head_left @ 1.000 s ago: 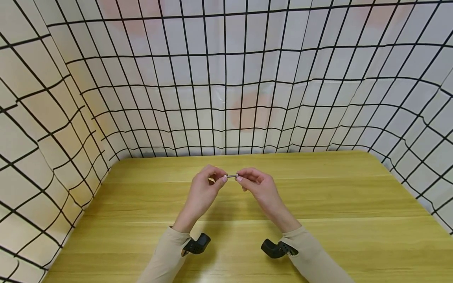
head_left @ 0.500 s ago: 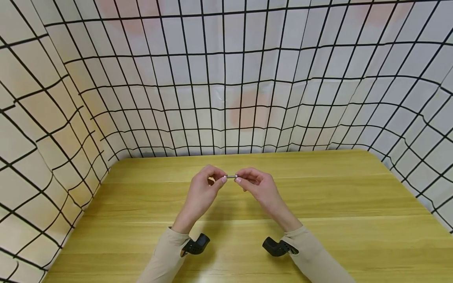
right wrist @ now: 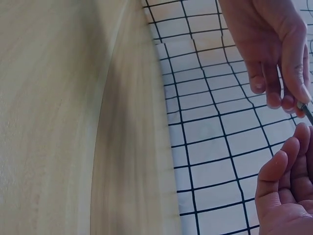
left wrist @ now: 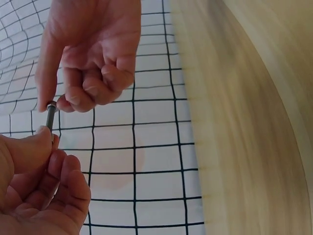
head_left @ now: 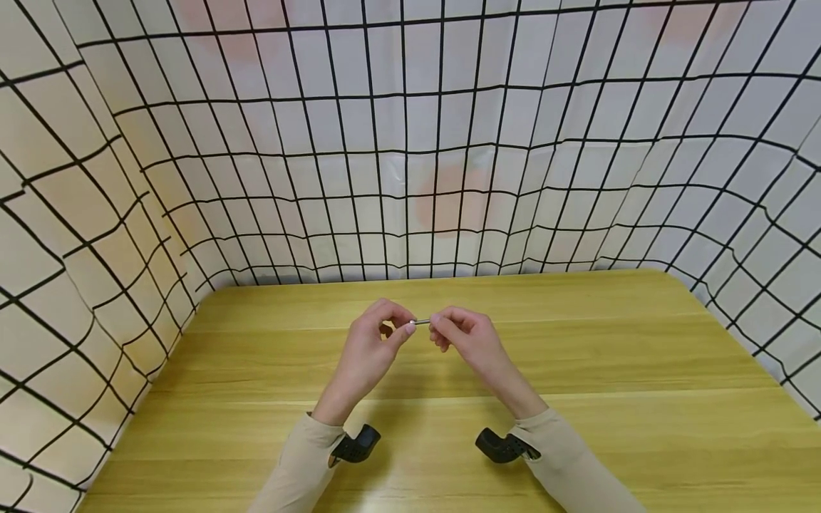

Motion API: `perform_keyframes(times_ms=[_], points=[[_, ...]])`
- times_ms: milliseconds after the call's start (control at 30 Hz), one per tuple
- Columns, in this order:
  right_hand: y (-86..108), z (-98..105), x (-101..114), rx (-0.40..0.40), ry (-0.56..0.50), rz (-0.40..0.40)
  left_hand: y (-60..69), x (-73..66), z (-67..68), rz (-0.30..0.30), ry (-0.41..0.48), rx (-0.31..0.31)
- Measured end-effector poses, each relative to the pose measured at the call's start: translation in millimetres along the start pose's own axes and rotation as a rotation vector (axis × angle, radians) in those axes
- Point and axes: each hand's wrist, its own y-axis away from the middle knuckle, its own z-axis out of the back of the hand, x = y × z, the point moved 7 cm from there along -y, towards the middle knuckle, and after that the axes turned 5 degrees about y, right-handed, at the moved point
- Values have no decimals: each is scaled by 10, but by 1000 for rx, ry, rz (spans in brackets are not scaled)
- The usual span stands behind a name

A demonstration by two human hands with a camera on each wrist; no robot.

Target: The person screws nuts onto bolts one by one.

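Observation:
A small, thin metal bolt (head_left: 422,322) is held between the two hands above the table, roughly level in the head view. My left hand (head_left: 370,342) pinches its left end with thumb and forefinger. At the other end, the thumb and forefinger of my right hand (head_left: 473,343) pinch it. In the left wrist view the bolt (left wrist: 50,118) shows a dark shaft, with a wider silvery ring or head at the right hand's fingertips. Only a short piece of the bolt (right wrist: 308,113) shows at the edge of the right wrist view. Fingertips hide both ends in part.
A wood-grain table (head_left: 256,385) spreads beneath the hands. White cloth with a black grid (head_left: 359,178) rises behind it and along both sides. Black wrist devices (head_left: 356,443) sit on the beige sleeves (head_left: 301,463).
My right fingers have shifted their hold, and the bolt's right end, seen earlier, is now covered by them. The bolt tilts slightly up to the right. My left hand stays nearly still.

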Motion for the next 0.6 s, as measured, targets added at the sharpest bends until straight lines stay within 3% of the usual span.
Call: perform_keyframes(times_ms=[600], points=[[-4, 12, -40, 1, -66, -16, 2, 22, -10, 26, 4, -6]])
